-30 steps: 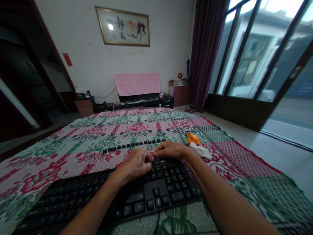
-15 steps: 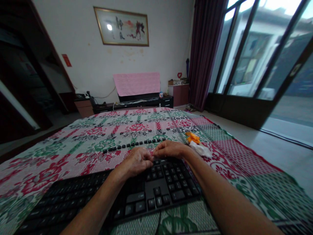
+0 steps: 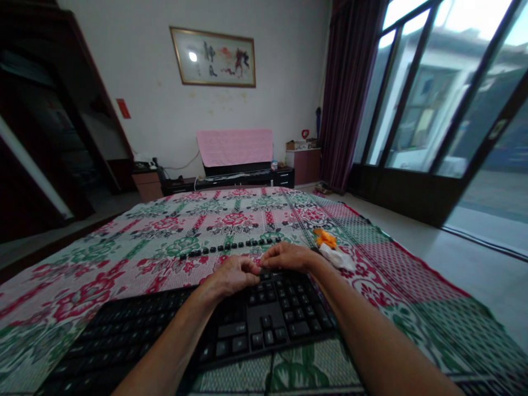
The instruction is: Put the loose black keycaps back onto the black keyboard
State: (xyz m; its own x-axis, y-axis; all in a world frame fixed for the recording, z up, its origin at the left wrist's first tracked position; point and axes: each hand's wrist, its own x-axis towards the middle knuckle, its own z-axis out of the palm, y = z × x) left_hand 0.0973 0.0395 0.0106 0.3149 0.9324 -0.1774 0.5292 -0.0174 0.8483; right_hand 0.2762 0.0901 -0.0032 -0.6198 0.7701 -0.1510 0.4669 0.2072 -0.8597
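A black keyboard (image 3: 264, 324) lies on a floral mat (image 3: 124, 258) in front of me. My left hand (image 3: 231, 276) rests curled over the far edge of the keys, fingers pinched together. My right hand (image 3: 289, 257) sits just beyond it, also curled, its fingertips meeting those of the left over the top row. What they pinch is too small to make out. A row of loose black keycaps (image 3: 231, 246) lies on the mat just past the hands.
An orange thing (image 3: 325, 238) and a white cloth (image 3: 336, 256) lie right of the hands. Beyond the mat stand a low TV cabinet with a pink cover (image 3: 235, 147), a dark curtain (image 3: 346, 93) and glass doors (image 3: 445, 110). Bare floor (image 3: 474, 264) lies at right.
The view has tipped slightly, so everything sits a little lower and to the right. Both hands stay together at the keyboard's top row with only small finger movement.
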